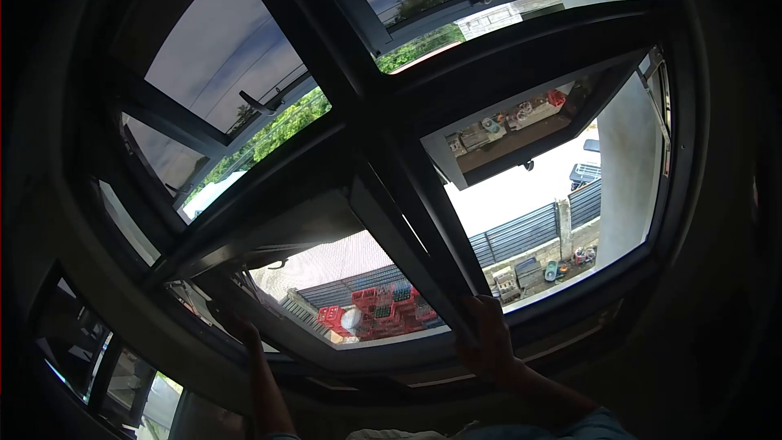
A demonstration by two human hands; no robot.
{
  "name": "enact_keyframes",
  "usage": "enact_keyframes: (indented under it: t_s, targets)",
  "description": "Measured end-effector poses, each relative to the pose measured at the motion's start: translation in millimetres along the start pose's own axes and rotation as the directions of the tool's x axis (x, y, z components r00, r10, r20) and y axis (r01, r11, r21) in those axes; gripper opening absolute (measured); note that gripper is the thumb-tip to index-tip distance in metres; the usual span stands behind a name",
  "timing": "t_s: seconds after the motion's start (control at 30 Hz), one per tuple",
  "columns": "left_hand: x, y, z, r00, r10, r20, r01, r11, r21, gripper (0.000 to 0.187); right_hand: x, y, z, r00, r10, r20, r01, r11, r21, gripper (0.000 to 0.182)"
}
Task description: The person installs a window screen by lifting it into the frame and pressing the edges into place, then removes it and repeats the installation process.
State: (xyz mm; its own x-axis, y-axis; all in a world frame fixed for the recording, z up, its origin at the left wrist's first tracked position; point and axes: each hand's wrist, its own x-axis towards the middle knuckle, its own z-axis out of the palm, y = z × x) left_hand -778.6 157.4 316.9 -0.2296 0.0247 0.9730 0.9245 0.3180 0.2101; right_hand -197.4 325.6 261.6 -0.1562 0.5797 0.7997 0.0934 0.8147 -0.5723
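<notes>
A dark-framed screen panel (327,349) with fine mesh stands tilted in the lower left opening of a large window (371,102). My right hand (486,342) is wrapped round the panel's lower right corner, beside the central upright. At the panel's lower left side is my left hand (238,327), dark against the frame; its fingers are too shadowed to make out. Through the mesh, red crates (383,310) show outside. To the right, an open sash (521,126) hangs outward in the lower right opening.
Two more outward-tilted sashes are above, with handles (259,104). Outside are a corrugated fence (521,236), a concrete post (564,228) and a pale column (627,171). Another window (122,383) is at the lower left.
</notes>
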Motion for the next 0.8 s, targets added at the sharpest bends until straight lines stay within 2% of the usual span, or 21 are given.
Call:
enact_keyframes:
  t_s: [0.07, 0.1, 0.2, 0.23, 0.33, 0.37, 0.47, 0.57, 0.67, 0.73, 0.77, 0.8]
  targets:
    - [2.0, 17.0, -1.7, 0.999, -0.03, -0.021, 0.03, 1.0, -0.001, 0.045, -13.7, 11.9, 1.6, 0.997, -0.081, -0.007, 0.08, 0.993, -0.082, 0.053]
    - [1.4, 28.0, -4.4, 0.999, -0.045, -0.023, 0.045, 0.999, 0.002, 0.045, -18.9, 18.4, 4.5, 0.998, -0.067, -0.001, 0.067, 0.996, -0.051, 0.053]
    - [5.6, 43.8, -9.7, 0.999, 0.042, -0.018, -0.041, 0.997, 0.066, 0.054, -20.4, 25.5, 12.5, 0.999, -0.034, 0.008, 0.034, 0.998, 0.044, 0.054]
    - [8.3, 59.3, -7.7, 0.992, -0.109, -0.059, 0.101, 0.987, -0.121, 0.047, -9.1, 18.2, 6.3, 1.0, -0.027, 0.009, 0.026, 0.997, 0.078, 0.057]
    - [12.0, 58.9, -10.7, 0.997, -0.048, -0.052, 0.039, 0.986, -0.163, 0.048, -1.8, 2.2, -5.1, 0.999, 0.028, 0.026, -0.033, 0.982, 0.187, 0.063]
    - [10.9, 58.7, -10.4, 0.997, -0.066, -0.04, 0.061, 0.991, -0.117, 0.049, -6.5, 1.5, -7.3, 0.998, 0.053, 0.036, -0.059, 0.973, 0.221, 0.065]
    - [9.9, 14.1, -7.0, 0.991, 0.128, -0.04, -0.125, 0.99, 0.072, 0.05, -41.8, 25.8, -3.9, 0.987, 0.113, 0.116, -0.138, 0.961, 0.239, 0.068]
    - [11.7, 26.6, -11.3, 0.987, 0.154, -0.052, -0.147, 0.981, 0.128, 0.051, -87.1, 55.7, 1.9, 0.951, 0.255, 0.175, -0.289, 0.933, 0.212, 0.063]
    - [15.3, 32.6, -12.8, 0.999, 0.002, -0.039, -0.001, 0.999, 0.042, 0.051, -131.1, 76.0, 2.6, 0.88, 0.42, 0.221, -0.46, 0.87, 0.178, 0.057]
    - [20.8, 28.9, -19.5, 0.978, 0.207, 0.018, -0.204, 0.94, 0.273, 0.05, -167.2, 95.7, 8.2, 0.847, 0.485, 0.217, -0.52, 0.84, 0.154, 0.054]
    - [22.6, 25.2, -22.2, 0.95, 0.308, 0.054, -0.305, 0.876, 0.372, 0.05, -182.9, 102.0, 12.5, 0.776, 0.582, 0.244, -0.629, 0.738, 0.244, 0.051]
    - [22.7, 19.5, -22.7, 0.952, 0.301, 0.06, -0.299, 0.869, 0.395, 0.049, -198.1, 108.4, 18.3, 0.697, 0.662, 0.275, -0.715, 0.615, 0.331, 0.05]
